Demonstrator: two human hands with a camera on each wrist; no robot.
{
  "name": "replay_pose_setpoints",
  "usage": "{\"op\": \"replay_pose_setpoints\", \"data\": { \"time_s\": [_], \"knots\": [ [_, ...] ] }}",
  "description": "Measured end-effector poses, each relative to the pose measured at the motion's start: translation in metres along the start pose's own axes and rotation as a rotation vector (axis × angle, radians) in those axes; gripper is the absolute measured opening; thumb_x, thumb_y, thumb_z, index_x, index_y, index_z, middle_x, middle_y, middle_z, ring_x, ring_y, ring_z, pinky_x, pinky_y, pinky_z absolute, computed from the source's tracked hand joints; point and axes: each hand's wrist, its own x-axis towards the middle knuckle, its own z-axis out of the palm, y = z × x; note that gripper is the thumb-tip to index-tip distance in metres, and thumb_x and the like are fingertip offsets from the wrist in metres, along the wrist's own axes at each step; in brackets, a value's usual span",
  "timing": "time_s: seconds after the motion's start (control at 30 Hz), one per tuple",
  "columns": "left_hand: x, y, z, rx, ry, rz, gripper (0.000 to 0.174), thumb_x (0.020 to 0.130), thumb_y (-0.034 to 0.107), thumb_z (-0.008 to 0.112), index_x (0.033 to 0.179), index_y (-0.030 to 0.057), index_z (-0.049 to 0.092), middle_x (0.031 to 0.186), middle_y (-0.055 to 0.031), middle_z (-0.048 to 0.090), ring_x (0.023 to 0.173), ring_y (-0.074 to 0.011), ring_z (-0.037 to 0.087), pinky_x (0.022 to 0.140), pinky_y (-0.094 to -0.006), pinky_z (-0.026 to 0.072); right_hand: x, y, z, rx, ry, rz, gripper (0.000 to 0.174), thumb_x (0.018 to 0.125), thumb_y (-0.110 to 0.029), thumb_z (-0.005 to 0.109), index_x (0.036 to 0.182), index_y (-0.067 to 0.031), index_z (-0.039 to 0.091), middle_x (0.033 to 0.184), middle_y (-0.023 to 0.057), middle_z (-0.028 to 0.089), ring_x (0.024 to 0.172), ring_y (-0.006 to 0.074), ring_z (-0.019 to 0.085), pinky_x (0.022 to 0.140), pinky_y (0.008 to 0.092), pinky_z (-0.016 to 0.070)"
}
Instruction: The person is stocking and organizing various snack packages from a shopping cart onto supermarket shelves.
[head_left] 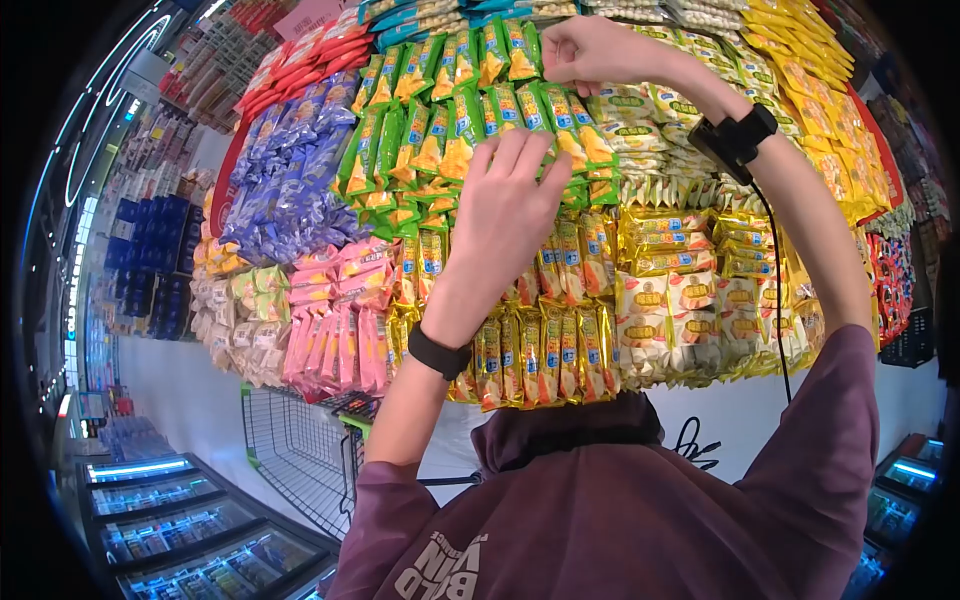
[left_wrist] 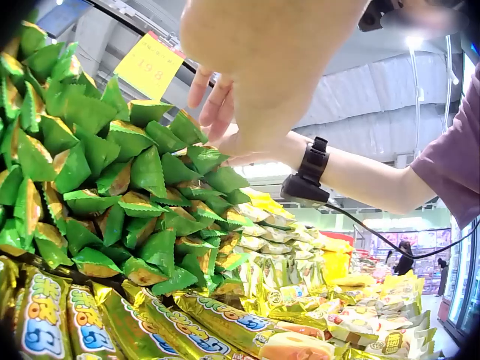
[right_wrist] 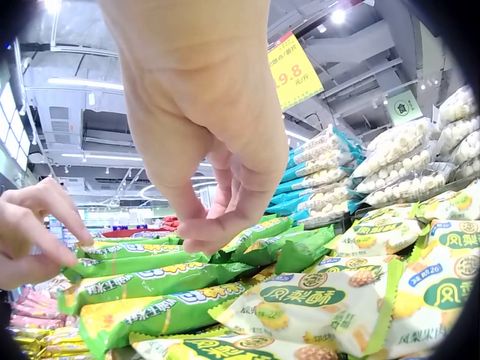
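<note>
Over green packets (head_left: 462,122): right hand (head_left: 605,52) curled, left hand (head_left: 503,205) loosely spread.

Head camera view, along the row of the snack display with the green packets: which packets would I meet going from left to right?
Purple packets, green packets, white packets, yellow packets.

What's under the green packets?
Under the top green packets are more of the same, stacked up. Gold packets lie lower, in front. What holds up the green pile is covered by the packets themselves, so I can't tell.
</note>
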Motion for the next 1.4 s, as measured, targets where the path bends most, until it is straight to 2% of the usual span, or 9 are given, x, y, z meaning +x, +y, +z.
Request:
{"op": "replay_pose_setpoints", "data": {
  "time_s": [0.17, 0.27, 0.37, 0.47, 0.57, 0.7, 0.97, 1.1, 1.4],
  "knots": [
    [0.006, 0.01, 0.006, -0.043, 0.014, -0.109, 0.037, 0.084, 0.019, 0.071, 0.117, 0.0034, 0.062, 0.12, -0.0117, 0.062, 0.114, -0.0289, 0.056, 0.096, -0.0432, 0.044, -0.002, 0.012, 0.017, 0.005, -0.055, -0.055, 0.019, 0.091, -0.019, 0.066, 0.087, -0.0018, 0.06, 0.066, 0.0038, 0.064, 0.056, 0.0103, 0.063, 0.053, 0.0269, 0.0506],
    [0.005, 0.008, 0.003, 0.008, 0.011, -0.181, 0.049, 0.087, 0.032, 0.072, 0.122, 0.0003, 0.06, 0.124, -0.0159, 0.061, 0.118, -0.0315, 0.055, 0.1, -0.0443, 0.0424, -0.001, 0.007, 0.011, -0.09, -0.072, -0.06, 0.026, 0.088, -0.024, 0.068, 0.088, 0.0002, 0.06, 0.071, 0.0081, 0.068, 0.064, 0.0178, 0.069, 0.059, 0.032, 0.0554],
    [0.001, -0.001, -0.003, 0.042, 0.024, -0.264, 0.055, 0.086, 0.036, 0.073, 0.123, -0.0014, 0.058, 0.126, -0.018, 0.06, 0.119, -0.0334, 0.054, 0.102, -0.0452, 0.0411, -0.001, 0.002, 0.01, -0.277, 0.104, -0.218, 0.033, 0.09, -0.031, 0.067, 0.095, 0.0012, 0.061, 0.084, 0.0131, 0.069, 0.082, 0.0244, 0.07, 0.073, 0.038, 0.0555],
    [-0.007, -0.01, -0.013, 0.045, 0.018, -0.343, 0.06, 0.086, 0.039, 0.073, 0.125, -0.0033, 0.055, 0.126, -0.0196, 0.06, 0.12, -0.0352, 0.054, 0.102, -0.046, 0.0402, -0.011, -0.008, 0.025, -0.361, 0.232, -0.427, 0.052, 0.093, -0.045, 0.061, 0.115, 0.0014, 0.06, 0.107, 0.0203, 0.065, 0.107, 0.0316, 0.062, 0.092, 0.0428, 0.0491],
    [-0.023, -0.021, -0.015, 0.022, -0.048, -0.356, 0.062, 0.087, 0.037, 0.072, 0.128, -0.0045, 0.052, 0.125, -0.0207, 0.06, 0.117, -0.0358, 0.055, 0.1, -0.0463, 0.0402, -0.025, -0.021, 0.038, -0.402, 0.039, -0.427, 0.07, 0.096, -0.059, 0.048, 0.143, -0.0079, 0.043, 0.143, 0.022, 0.045, 0.134, 0.0341, 0.044, 0.111, 0.0443, 0.0365],
    [-0.026, -0.023, -0.013, 0.045, -0.063, -0.275, 0.059, 0.088, 0.031, 0.072, 0.129, -0.0049, 0.051, 0.125, -0.0205, 0.06, 0.116, -0.0357, 0.055, 0.101, -0.0462, 0.0392, -0.035, -0.023, 0.062, -0.507, -0.053, -0.368, 0.085, 0.095, -0.068, 0.038, 0.154, -0.0073, 0.026, 0.158, 0.0238, 0.023, 0.147, 0.0375, 0.023, 0.12, 0.0458, 0.0224],
    [-0.027, -0.025, -0.015, -0.001, -0.124, -0.299, 0.058, 0.088, 0.027, 0.071, 0.132, -0.0031, 0.049, 0.131, -0.0207, 0.056, 0.121, -0.0357, 0.052, 0.102, -0.047, 0.0394, -0.036, -0.009, 0.072, -0.495, 0.06, -0.434, 0.094, 0.092, -0.073, 0.039, 0.154, -0.0032, 0.024, 0.159, 0.0256, 0.02, 0.147, 0.0381, 0.022, 0.12, 0.046, 0.0229],
    [-0.024, -0.027, -0.019, 0.054, -0.086, -0.228, 0.061, 0.087, 0.036, 0.07, 0.13, -0.003, 0.052, 0.134, -0.0215, 0.054, 0.123, -0.0362, 0.051, 0.102, -0.046, 0.0405, -0.057, -0.018, 0.055, -0.487, 0.036, -0.321, 0.092, 0.092, -0.071, 0.042, 0.154, -0.0053, 0.023, 0.159, 0.0257, 0.02, 0.146, 0.0385, 0.024, 0.119, 0.046, 0.0274],
    [-0.017, -0.045, -0.009, 0.017, -0.179, -0.139, 0.061, 0.084, 0.03, 0.073, 0.134, 0.0018, 0.052, 0.137, -0.0188, 0.056, 0.122, -0.0372, 0.054, 0.102, -0.0457, 0.0426, -0.072, 0.003, 0.064, -0.549, 0.07, -0.403, 0.069, 0.102, -0.056, 0.036, 0.156, -0.0148, 0.022, 0.154, 0.0263, 0.03, 0.142, 0.0401, 0.032, 0.113, 0.0473, 0.0376]
  ]
}}
